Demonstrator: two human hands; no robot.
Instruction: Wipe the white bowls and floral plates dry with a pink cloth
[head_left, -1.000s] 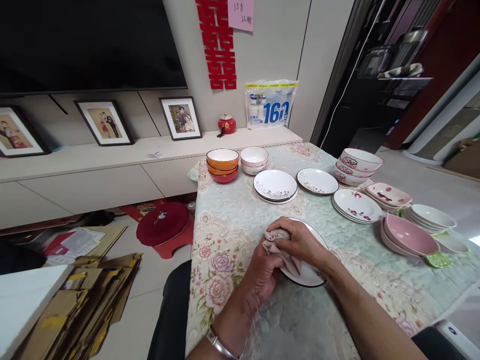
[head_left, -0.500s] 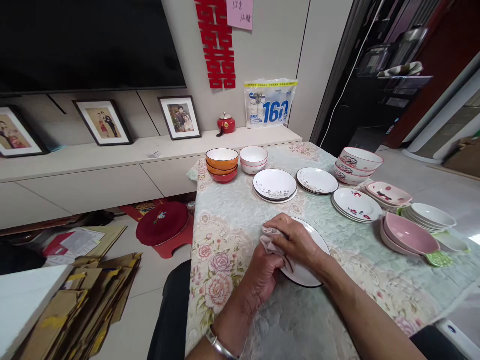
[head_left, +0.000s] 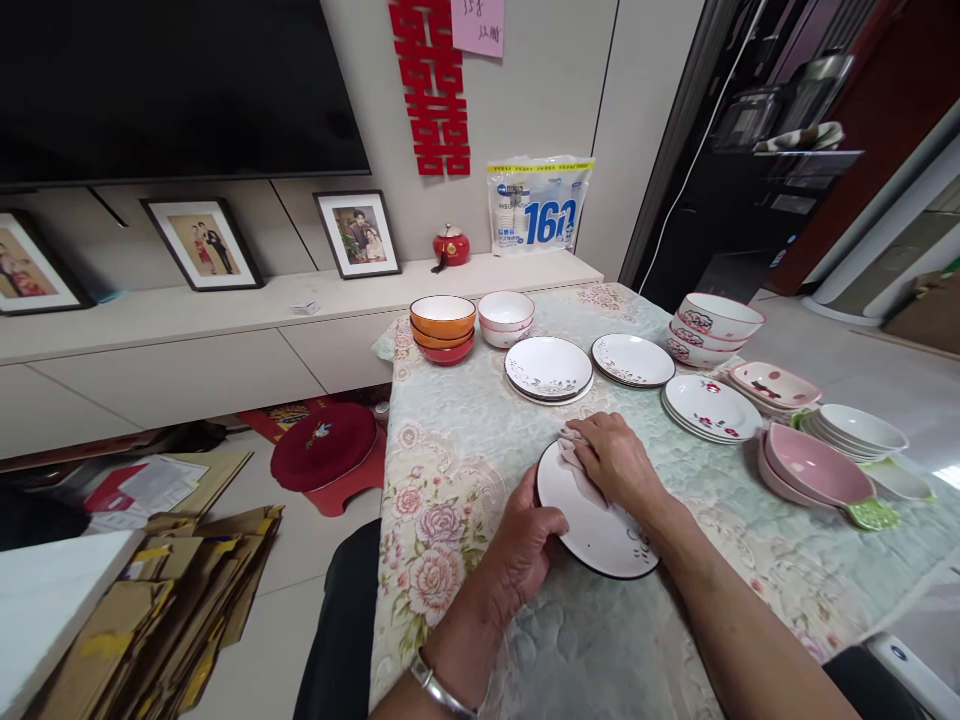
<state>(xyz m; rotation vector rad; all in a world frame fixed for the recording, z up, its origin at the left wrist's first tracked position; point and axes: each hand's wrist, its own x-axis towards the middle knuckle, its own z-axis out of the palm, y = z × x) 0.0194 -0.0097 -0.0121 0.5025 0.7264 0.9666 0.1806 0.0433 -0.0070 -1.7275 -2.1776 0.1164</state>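
Observation:
A white plate [head_left: 592,535] with a dark rim and a small leaf pattern is over the near part of the table, slightly tilted. My left hand [head_left: 525,535] grips its left edge, thumb on top and fingers underneath. My right hand [head_left: 619,460] presses a pale pink cloth [head_left: 581,465] onto the plate's far upper area, its fingers closed over the cloth. Beyond the hands lie a stack of similar plates [head_left: 547,365] and a second stack of dark-rimmed plates [head_left: 634,358].
Orange and red bowls [head_left: 442,318] and white bowls [head_left: 506,315] stand at the table's far left. Along the right are flowered plates [head_left: 709,405], tall bowls [head_left: 716,325] and pink dishes [head_left: 817,465]. A red stool [head_left: 326,450] and flattened cardboard [head_left: 165,600] are on the floor.
My left hand has moved off the cloth to the plate's left edge. My right hand has shifted right and away with the cloth, uncovering more of the plate.

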